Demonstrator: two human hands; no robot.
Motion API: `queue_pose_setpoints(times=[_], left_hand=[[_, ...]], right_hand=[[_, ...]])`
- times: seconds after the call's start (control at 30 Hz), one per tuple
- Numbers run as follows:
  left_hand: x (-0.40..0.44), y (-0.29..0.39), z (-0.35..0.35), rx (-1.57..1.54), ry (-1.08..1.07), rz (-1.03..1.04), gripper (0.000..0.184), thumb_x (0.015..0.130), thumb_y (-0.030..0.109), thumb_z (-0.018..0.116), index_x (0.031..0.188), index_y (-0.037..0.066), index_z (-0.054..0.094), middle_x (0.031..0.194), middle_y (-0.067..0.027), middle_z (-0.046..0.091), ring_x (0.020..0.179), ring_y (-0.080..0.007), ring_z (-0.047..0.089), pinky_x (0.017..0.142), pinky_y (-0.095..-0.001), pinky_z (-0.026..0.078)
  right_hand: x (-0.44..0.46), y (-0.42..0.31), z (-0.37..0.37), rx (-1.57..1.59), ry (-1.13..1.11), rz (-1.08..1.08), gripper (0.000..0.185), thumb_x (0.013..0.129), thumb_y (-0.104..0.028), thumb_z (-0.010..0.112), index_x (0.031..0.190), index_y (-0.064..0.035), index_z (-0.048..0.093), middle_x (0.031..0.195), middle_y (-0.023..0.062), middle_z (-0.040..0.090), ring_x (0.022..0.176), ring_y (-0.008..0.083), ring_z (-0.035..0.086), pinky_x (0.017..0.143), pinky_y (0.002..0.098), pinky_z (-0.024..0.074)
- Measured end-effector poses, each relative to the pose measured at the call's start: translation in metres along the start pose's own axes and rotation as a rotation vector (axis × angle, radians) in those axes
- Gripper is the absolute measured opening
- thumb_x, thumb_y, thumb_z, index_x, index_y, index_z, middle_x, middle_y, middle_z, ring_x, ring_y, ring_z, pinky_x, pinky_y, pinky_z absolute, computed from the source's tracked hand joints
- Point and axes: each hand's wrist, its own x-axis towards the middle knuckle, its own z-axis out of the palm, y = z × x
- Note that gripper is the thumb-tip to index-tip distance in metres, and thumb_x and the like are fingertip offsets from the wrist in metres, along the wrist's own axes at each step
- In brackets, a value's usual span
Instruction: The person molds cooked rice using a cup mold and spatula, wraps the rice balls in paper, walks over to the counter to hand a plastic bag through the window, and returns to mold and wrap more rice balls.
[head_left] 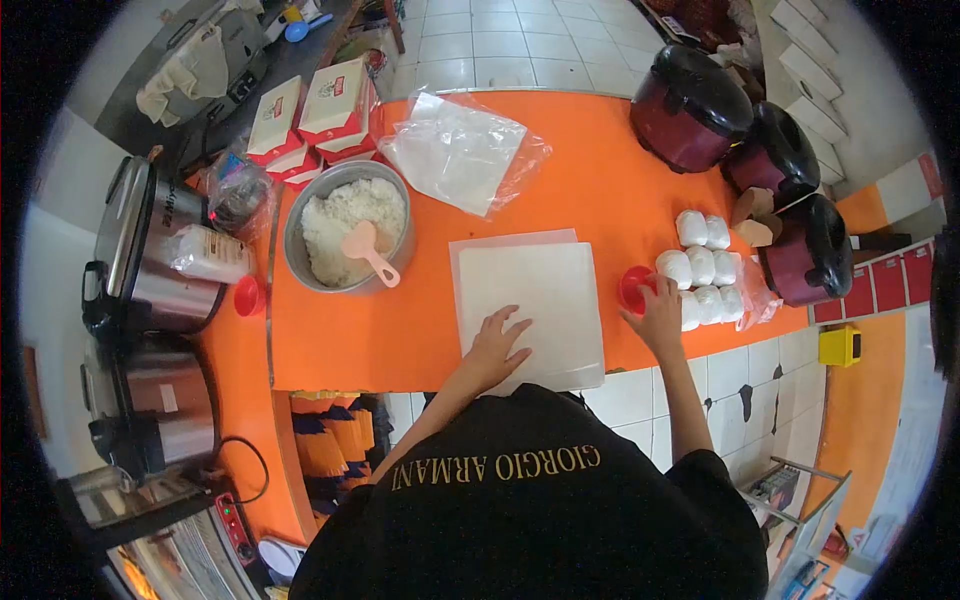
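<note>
My left hand (492, 350) lies with its fingers spread on a stack of white paper sheets (530, 290) at the table's near edge. To the right, my right hand (657, 315) has its fingers around the rim of a small red cup (634, 287). Just beyond that cup, several white wrapped bundles (701, 266) sit in rows. A metal pot of white rice (348, 222) stands left of the paper, with a pink scoop (371, 252) resting in it. Behind the stack lies a clear plastic bag (465, 150) with white sheets inside.
Red and white boxes (333, 103) are piled at the back left. Three dark red cookers (690, 108) line the right side. Silver cookers (165, 245) stand at the left, near another red cup (250, 296). The orange table (420, 340) ends close to my body.
</note>
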Motion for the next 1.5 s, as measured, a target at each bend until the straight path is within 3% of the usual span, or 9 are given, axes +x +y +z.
queue_pose_setpoints(times=[0.17,0.37,0.47,0.73,0.87,0.93,1.03,1.27,1.5], left_hand=[[-0.013,0.001,-0.078,-0.334,0.099,0.122,0.036,0.082,0.021,0.058,0.115,0.008,0.049,0.127,-0.0151,0.034,0.115,-0.0343,0.039,0.092,-0.0420,0.039],[-0.069,-0.038,-0.181,-1.211,0.241,-0.196,0.070,0.080,0.017,0.062,0.136,0.014,0.021,0.132,-0.0080,0.032,0.120,-0.0235,0.038,0.094,-0.0391,0.040],[-0.100,-0.075,-0.217,-1.393,0.356,-0.331,0.073,0.076,0.015,0.066,0.135,0.012,0.023,0.133,-0.0085,0.031,0.119,-0.0240,0.039,0.095,-0.0387,0.039],[-0.136,-0.168,-0.268,-1.032,0.697,-0.151,0.066,0.077,0.015,0.064,0.131,0.005,0.029,0.126,-0.0100,0.042,0.118,-0.0219,0.040,0.098,-0.0359,0.035],[-0.120,-0.193,-0.283,-1.015,0.739,-0.190,0.063,0.079,0.017,0.062,0.131,0.004,0.030,0.126,-0.0089,0.043,0.117,-0.0212,0.040,0.100,-0.0340,0.032],[-0.110,-0.202,-0.287,-1.021,0.669,-0.223,0.066,0.077,0.016,0.064,0.131,0.004,0.028,0.126,-0.0095,0.042,0.118,-0.0211,0.040,0.100,-0.0338,0.032],[-0.092,-0.205,-0.293,-1.057,0.517,-0.282,0.072,0.076,0.016,0.067,0.133,0.004,0.025,0.127,-0.0097,0.041,0.118,-0.0204,0.039,0.099,-0.0333,0.031],[-0.079,-0.221,-0.311,-1.095,0.110,-0.217,0.081,0.074,0.015,0.070,0.136,0.006,0.019,0.131,-0.0076,0.037,0.121,-0.0178,0.036,0.101,-0.0317,0.030],[-0.088,-0.224,-0.314,-1.038,0.121,-0.318,0.080,0.076,0.022,0.068,0.137,0.007,0.019,0.132,-0.0079,0.037,0.121,-0.0173,0.036,0.101,-0.0328,0.029]], right_hand=[[0.012,-0.052,0.005,-0.032,0.060,0.043,0.018,0.065,-0.013,0.068,0.079,-0.0030,0.060,0.109,0.0125,0.050,0.108,0.0343,0.041,0.087,0.0442,0.0374],[0.071,-0.244,-0.101,0.805,-0.083,-0.297,0.022,0.066,-0.010,0.070,0.085,-0.0050,0.062,0.106,0.0109,0.052,0.104,0.0285,0.046,0.084,0.0376,0.0409],[0.103,-0.306,-0.077,0.923,-0.036,-0.301,0.018,0.069,-0.012,0.067,0.085,-0.0043,0.063,0.101,0.0124,0.053,0.096,0.0269,0.050,0.082,0.0385,0.0411],[0.156,-0.374,0.030,-0.059,-0.050,-0.421,0.029,0.067,-0.022,0.068,0.079,0.0029,0.060,0.092,0.0156,0.050,0.092,0.0293,0.046,0.077,0.0373,0.0440],[0.174,-0.373,0.016,-0.097,-0.103,-0.351,0.025,0.073,-0.027,0.063,0.080,-0.0027,0.064,0.089,0.0144,0.056,0.092,0.0307,0.051,0.080,0.0399,0.0431],[0.196,-0.372,0.003,0.045,-0.475,-0.058,0.029,0.075,-0.032,0.061,0.081,-0.0047,0.065,0.084,0.0173,0.060,0.086,0.0314,0.058,0.074,0.0429,0.0463],[0.221,-0.373,0.001,-0.004,-0.544,-0.123,0.031,0.076,-0.036,0.060,0.083,-0.0062,0.065,0.081,0.0187,0.062,0.080,0.0317,0.062,0.069,0.0447,0.0477],[0.243,-0.397,0.043,0.124,-0.619,-0.248,0.035,0.074,-0.037,0.060,0.083,-0.0040,0.064,0.085,0.0175,0.063,0.081,0.0326,0.061,0.071,0.0432,0.0472],[0.214,-0.413,0.068,0.217,-0.450,-0.208,0.034,0.072,-0.038,0.062,0.077,-0.0045,0.063,0.071,0.0177,0.061,0.070,0.0351,0.060,0.064,0.0432,0.0464]])
